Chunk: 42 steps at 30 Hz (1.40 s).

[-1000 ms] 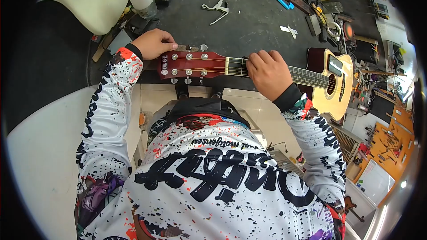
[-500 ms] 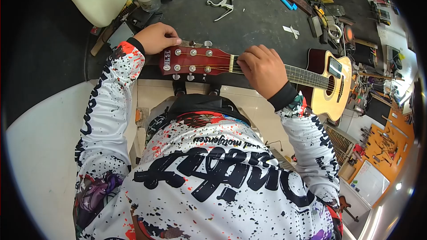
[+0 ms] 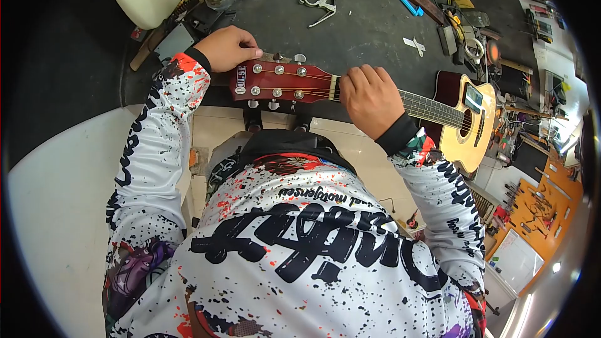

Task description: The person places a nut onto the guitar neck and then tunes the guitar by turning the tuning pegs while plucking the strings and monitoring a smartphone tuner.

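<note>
Lying across the dark surface [image 3: 363, 25], an acoustic guitar [image 3: 466, 119] points its red headstock [image 3: 275, 81] left. The left hand [image 3: 228, 47] pinches a tuning peg at the headstock's far edge; the right hand [image 3: 369, 97] curls over the strings by the nut. A silver capo [image 3: 320, 5] lies beyond.

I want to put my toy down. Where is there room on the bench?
The dark bench top is bare between the silver clamp and the guitar neck. The right end by the guitar body is crowded with tools.
</note>
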Tool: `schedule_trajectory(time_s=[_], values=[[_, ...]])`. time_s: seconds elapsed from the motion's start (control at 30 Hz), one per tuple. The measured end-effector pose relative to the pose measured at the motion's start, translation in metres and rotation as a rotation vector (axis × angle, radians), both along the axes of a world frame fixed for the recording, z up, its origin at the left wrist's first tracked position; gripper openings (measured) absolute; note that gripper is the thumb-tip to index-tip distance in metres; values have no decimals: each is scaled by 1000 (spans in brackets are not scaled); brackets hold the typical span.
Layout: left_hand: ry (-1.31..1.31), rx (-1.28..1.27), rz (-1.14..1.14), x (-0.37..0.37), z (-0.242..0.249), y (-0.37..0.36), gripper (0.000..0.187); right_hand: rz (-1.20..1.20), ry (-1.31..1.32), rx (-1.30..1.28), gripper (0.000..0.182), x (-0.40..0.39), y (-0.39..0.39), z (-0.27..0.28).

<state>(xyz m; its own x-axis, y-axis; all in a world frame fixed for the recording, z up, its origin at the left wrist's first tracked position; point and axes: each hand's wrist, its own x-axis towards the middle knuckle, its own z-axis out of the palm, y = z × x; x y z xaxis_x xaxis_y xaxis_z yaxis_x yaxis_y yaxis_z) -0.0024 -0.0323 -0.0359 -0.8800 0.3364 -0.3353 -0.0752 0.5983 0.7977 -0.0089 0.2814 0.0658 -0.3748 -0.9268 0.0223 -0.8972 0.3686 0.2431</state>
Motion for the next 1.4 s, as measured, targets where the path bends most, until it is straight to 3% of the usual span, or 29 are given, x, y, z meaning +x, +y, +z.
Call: schedule_trajectory(time_s=[0.23, 0.3, 0.4, 0.6, 0.9, 1.4], values=[[61, 1, 71, 14, 7, 11, 26, -17, -7, 44, 8, 0, -4, 1], [623, -108, 217, 34, 23, 28, 21, -28, -17, 53, 8, -1, -3, 0], [785, -148, 163, 63, 31, 53, 23, -42, -72, 10, 7, -4, 1, -1], [816, -216, 264, 82, 35, 92, 34, -82, -113, -62, 7, -4, 4, -4], [743, -223, 188, 84, 36, 94, 44, -121, -121, -88, 7, -3, 6, -4], [618, -163, 210, 80, 40, 97, 48, -124, -144, -135, 7, -2, 8, -7]])
